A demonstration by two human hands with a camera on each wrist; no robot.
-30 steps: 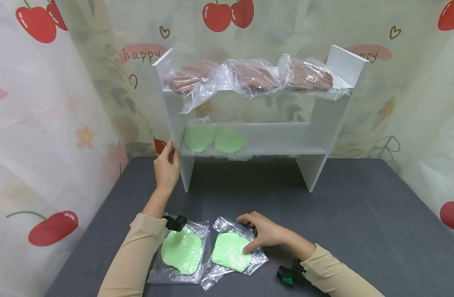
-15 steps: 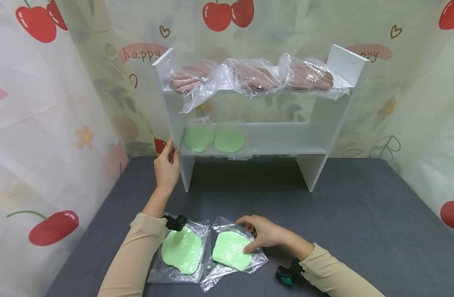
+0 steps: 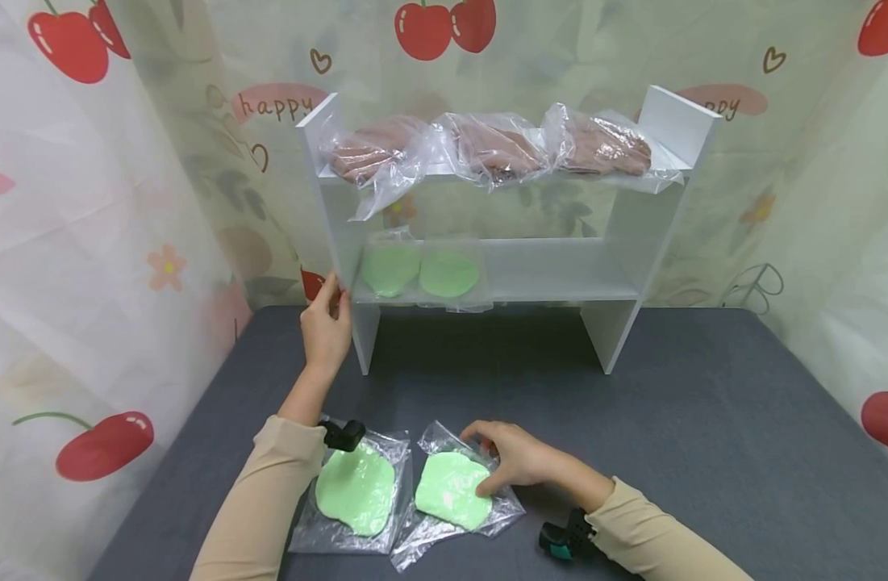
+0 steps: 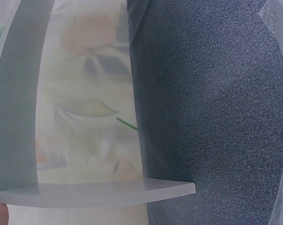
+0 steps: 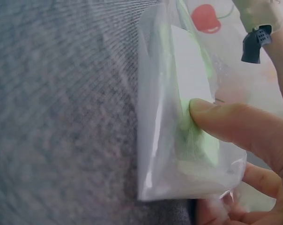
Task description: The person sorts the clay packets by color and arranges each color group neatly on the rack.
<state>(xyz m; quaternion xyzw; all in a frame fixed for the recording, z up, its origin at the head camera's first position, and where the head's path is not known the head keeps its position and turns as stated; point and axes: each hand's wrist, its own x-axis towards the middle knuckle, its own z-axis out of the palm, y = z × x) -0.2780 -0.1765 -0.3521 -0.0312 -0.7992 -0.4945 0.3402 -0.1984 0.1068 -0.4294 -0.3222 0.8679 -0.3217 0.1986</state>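
Note:
My left hand (image 3: 326, 335) holds the left side panel of a white two-tier shelf (image 3: 552, 270), thumb and fingers at its front edge. In the left wrist view, only a bit of that hand shows at the lower left corner. My right hand (image 3: 519, 456) lies over a clear bag with a flat light green slab (image 3: 452, 491) in it. The thumb (image 5: 216, 117) presses on the green, and the curled fingers hold the bag's far edge. Close on its left, a similar bagged green slab (image 3: 356, 491) lies on the table, partly behind my left wrist camera.
On the lower tier, two bagged green discs (image 3: 449, 274) sit at the left. Bagged brown lumps (image 3: 505, 153) fill the top tier. The shelf stands at the back of a dark grey table (image 3: 705, 420), with a cherry-print curtain (image 3: 240, 48) around it.
My right fingers have shifted very slightly toward me on the bag. My left hand and the shelf have stayed in place.

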